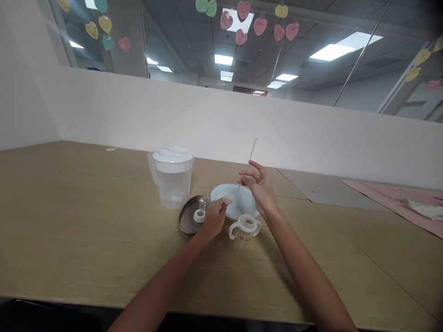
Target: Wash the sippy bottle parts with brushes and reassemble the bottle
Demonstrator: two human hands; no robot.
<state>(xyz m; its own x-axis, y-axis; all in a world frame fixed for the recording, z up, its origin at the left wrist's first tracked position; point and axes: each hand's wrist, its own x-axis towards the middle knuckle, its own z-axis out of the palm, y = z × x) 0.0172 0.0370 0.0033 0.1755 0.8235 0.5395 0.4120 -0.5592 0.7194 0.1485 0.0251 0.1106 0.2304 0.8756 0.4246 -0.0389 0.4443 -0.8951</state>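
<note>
My left hand (213,219) pinches a small round translucent plastic part (228,199) above the rim of a white plate (226,192). My right hand (259,186) holds a thin wire straw brush (249,159) between its fingertips, with the looped end up and the lower end slanting down toward the plate. Just below my left hand, a dark metal lid or tray (187,216) holds a small clear bottle part (204,203) and a white ring (199,215). A clear two-handled trainer cup (244,228) stands near my right wrist.
A clear plastic jug (172,184) with a white lid stands left of the plate on the wooden table (86,230). A pink mat (398,203) lies at the right, past a grey sheet (328,189). A white partition (207,120) runs behind the table.
</note>
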